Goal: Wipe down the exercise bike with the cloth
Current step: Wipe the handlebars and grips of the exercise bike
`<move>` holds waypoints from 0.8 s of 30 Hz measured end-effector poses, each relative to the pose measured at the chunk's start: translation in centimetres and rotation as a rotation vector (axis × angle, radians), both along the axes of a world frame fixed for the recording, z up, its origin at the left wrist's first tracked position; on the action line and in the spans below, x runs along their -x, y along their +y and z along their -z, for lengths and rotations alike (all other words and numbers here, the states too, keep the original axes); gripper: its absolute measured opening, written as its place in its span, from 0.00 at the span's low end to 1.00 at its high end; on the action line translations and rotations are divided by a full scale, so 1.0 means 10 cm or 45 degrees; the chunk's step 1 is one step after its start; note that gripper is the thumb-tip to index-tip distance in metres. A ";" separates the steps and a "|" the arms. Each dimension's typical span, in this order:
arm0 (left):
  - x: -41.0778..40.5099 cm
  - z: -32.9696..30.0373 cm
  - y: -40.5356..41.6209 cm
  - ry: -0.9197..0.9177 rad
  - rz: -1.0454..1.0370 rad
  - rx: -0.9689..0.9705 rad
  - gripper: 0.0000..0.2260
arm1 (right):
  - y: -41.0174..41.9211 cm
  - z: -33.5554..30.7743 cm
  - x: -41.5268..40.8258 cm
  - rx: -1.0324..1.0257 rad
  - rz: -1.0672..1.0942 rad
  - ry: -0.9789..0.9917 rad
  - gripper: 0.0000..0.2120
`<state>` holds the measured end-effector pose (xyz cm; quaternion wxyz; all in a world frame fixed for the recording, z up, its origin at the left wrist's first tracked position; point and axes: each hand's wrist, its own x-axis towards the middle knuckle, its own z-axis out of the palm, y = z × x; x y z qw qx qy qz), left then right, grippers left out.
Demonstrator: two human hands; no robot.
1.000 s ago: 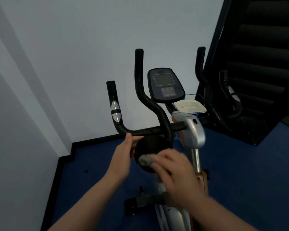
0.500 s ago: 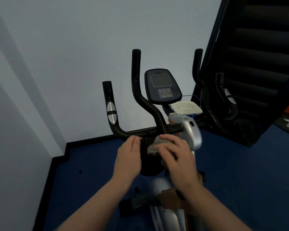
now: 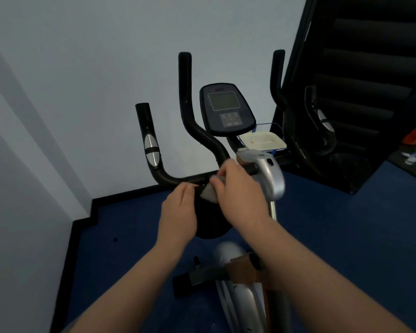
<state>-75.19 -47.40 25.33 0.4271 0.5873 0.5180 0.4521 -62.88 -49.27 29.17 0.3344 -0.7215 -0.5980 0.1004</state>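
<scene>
The exercise bike stands in front of me with black handlebars (image 3: 168, 177), a dark console (image 3: 226, 109) and a silver stem housing (image 3: 269, 174). My right hand (image 3: 240, 188) is shut on a small grey-white cloth (image 3: 208, 192) and presses it against the horizontal handlebar bar near the stem. My left hand (image 3: 178, 212) rests just left of the cloth, fingertips touching the bar, over a round black knob (image 3: 209, 224). Most of the cloth is hidden under my right hand.
A white wall runs behind and to the left, with black skirting (image 3: 82, 219) at the blue floor. A black stepped structure (image 3: 370, 68) stands at the right. A white lidded box (image 3: 262, 141) sits behind the console. The bike's base (image 3: 235, 284) lies below my arms.
My right hand has carried the cloth up from the round black knob onto the handlebar bar. My left hand has stayed at the bar. The view has shifted slightly.
</scene>
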 end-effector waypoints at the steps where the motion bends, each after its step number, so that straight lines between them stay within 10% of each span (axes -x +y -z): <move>1: 0.00 0.00 0.00 0.000 0.003 0.004 0.14 | 0.09 -0.06 0.01 0.039 -0.011 -0.063 0.06; 8: 0.00 0.02 -0.01 -0.004 0.011 -0.035 0.15 | -0.32 0.22 0.04 -0.194 -0.004 0.082 0.07; 14: 0.00 0.03 0.02 0.043 0.004 -0.034 0.14 | 0.12 0.03 0.03 0.035 -0.042 -0.274 0.09; 20: 0.00 0.03 -0.01 0.022 -0.007 -0.046 0.15 | -0.40 0.45 0.16 -0.392 0.076 0.337 0.11; 24: 0.00 0.03 0.01 0.037 0.005 -0.046 0.15 | -0.21 0.29 0.08 -0.277 -0.020 0.298 0.07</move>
